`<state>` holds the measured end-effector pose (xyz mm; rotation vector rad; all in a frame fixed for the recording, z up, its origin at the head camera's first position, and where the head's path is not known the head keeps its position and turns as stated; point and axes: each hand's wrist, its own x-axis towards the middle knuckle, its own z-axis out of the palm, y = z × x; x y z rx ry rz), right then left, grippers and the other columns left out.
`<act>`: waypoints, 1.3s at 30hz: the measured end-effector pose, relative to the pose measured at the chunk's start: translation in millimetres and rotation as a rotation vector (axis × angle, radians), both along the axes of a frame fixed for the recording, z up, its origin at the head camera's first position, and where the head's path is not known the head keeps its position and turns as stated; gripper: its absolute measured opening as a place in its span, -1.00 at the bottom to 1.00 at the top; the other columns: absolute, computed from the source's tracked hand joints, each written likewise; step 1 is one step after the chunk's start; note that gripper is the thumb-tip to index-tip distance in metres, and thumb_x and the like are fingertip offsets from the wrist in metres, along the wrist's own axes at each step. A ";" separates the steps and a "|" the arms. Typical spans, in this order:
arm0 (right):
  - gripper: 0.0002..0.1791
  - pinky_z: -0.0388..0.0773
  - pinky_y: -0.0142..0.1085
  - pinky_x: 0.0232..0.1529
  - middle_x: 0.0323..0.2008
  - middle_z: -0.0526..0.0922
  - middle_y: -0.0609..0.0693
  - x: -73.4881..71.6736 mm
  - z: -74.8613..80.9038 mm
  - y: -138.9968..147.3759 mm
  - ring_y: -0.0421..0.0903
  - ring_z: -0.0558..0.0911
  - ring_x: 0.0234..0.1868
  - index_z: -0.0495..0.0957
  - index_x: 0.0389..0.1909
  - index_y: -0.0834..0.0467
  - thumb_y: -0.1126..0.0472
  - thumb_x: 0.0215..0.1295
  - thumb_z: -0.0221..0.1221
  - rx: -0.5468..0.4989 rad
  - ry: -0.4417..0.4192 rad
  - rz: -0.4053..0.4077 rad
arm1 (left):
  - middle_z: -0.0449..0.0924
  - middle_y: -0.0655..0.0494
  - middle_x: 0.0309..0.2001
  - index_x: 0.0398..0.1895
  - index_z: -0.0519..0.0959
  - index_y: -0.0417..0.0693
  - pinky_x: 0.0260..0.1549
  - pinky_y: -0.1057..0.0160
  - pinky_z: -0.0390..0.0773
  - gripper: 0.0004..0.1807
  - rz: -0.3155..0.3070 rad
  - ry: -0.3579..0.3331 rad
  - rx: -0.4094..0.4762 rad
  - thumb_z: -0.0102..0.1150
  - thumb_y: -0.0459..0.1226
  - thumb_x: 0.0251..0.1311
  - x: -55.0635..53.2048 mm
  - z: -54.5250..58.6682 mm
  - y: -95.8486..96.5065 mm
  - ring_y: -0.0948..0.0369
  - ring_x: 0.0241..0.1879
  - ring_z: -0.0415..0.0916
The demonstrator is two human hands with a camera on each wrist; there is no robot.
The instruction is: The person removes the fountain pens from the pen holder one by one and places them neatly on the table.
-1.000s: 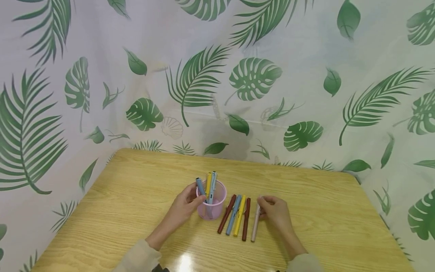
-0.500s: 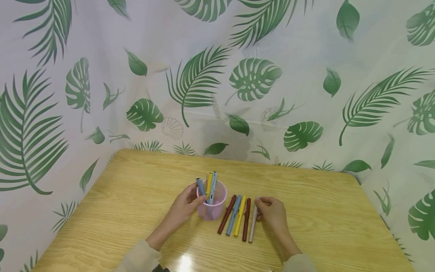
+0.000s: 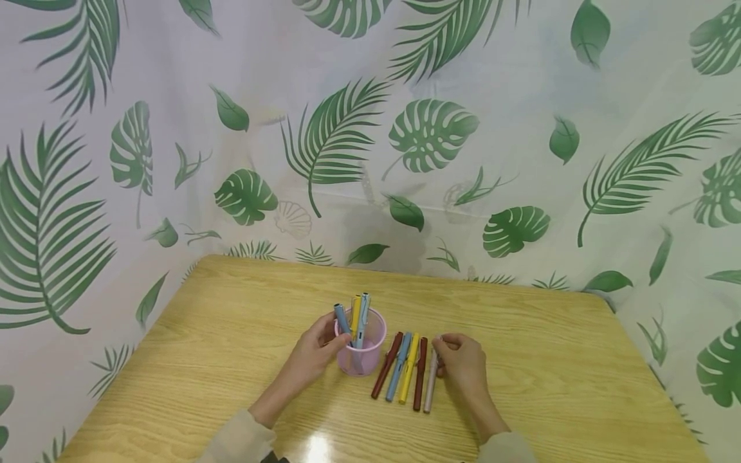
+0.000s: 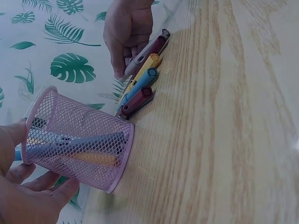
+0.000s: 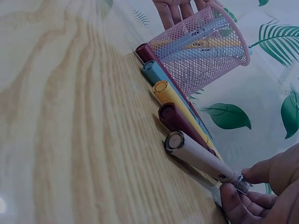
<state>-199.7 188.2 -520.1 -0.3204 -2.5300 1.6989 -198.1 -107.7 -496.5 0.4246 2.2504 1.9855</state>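
A pink mesh pen holder (image 3: 370, 363) stands upright on the table, holding a grey-blue pen (image 3: 342, 317), a yellow pen (image 3: 356, 310) and a light blue pen (image 3: 363, 316). My left hand (image 3: 312, 350) grips its left side, thumb at the rim. To its right lies a row of pens: a dark red pen (image 3: 386, 366), a blue pen (image 3: 398, 368), a yellow pen (image 3: 409, 369) and another dark red pen (image 3: 420, 375). At the row's right end, my right hand (image 3: 465, 366) pinches the far end of a pale pinkish-grey pen (image 5: 201, 156), whose near end lies by the table.
The wooden table (image 3: 556, 360) reaches back to a white cloth (image 3: 347, 193) printed with green leaves. Light sleeves (image 3: 240, 437) cover both forearms. A bright reflection shows near the table's front.
My right hand has shifted slightly left with the pale pen, bringing it closer beside the right dark red pen. My left hand and the pen holder have stayed in place.
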 end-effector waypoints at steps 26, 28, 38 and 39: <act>-0.73 0.51 -0.45 -0.60 -0.30 0.74 0.22 -2.3 7.3 -5.8 -0.15 0.61 -0.54 0.67 -0.02 0.42 0.29 0.43 0.22 0.125 0.076 -0.061 | 0.51 -0.27 0.29 0.55 0.23 -0.26 0.27 -0.06 0.52 -0.33 0.005 -0.013 0.003 0.18 -0.21 0.51 2.5 1.8 -0.9 -0.16 0.30 0.47; -0.73 0.52 -0.45 -0.60 -0.31 0.73 0.22 -2.2 10.8 -9.3 -0.13 0.64 -0.52 0.66 -0.01 0.41 0.29 0.44 0.20 0.096 0.086 -0.065 | 0.50 -0.28 0.30 0.55 0.22 -0.27 0.27 -0.07 0.52 -0.33 0.002 -0.014 0.004 0.17 -0.21 0.51 2.9 1.7 -1.3 -0.16 0.30 0.47; -0.69 0.68 -0.35 -0.41 -0.14 0.72 0.31 -2.1 28.2 -30.7 0.04 0.73 -0.33 0.63 0.10 0.39 0.26 0.51 0.15 -0.055 0.134 -0.049 | 0.51 -0.23 0.30 0.56 0.23 -0.23 0.27 -0.06 0.52 -0.32 -0.002 -0.006 -0.005 0.18 -0.16 0.51 0.7 -2.4 -1.5 -0.14 0.30 0.47; -0.69 0.69 -0.33 -0.40 -0.14 0.72 0.31 -2.7 29.8 -33.0 0.03 0.73 -0.33 0.62 0.10 0.39 0.26 0.51 0.15 -0.066 0.137 -0.047 | 0.51 -0.24 0.30 0.56 0.23 -0.24 0.26 -0.06 0.53 -0.32 -0.005 0.001 -0.004 0.17 -0.16 0.51 0.4 -2.9 -1.5 -0.15 0.29 0.48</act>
